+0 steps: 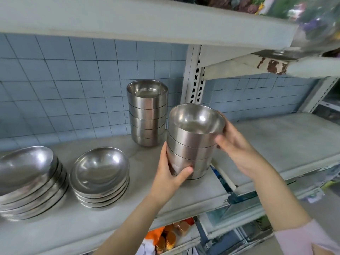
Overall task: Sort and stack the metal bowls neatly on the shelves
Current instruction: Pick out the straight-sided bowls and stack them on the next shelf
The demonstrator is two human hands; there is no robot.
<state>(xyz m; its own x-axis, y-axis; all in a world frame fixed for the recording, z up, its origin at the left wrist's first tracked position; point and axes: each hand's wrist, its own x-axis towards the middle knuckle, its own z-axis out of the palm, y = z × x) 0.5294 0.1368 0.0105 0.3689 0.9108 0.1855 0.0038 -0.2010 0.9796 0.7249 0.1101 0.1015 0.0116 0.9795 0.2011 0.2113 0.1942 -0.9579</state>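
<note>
A stack of several deep metal bowls [193, 142] stands near the front right of the grey shelf [114, 225]. My left hand [171, 172] grips its lower left side, thumb across the bottom bowls. My right hand [237, 150] holds the upper right rim. Behind it, against the tiled wall, stands a second stack of deep bowls [148, 115]. Left of my hands sit a stack of shallow bowls [100, 175] and, at the far left, a larger shallow stack [31, 181].
An upper shelf [128, 21] hangs overhead with plastic-wrapped goods at the top right. A slotted white upright [195, 74] divides this bay from the right-hand shelf [276, 140]. Orange and copper items [171, 238] lie on the shelf below.
</note>
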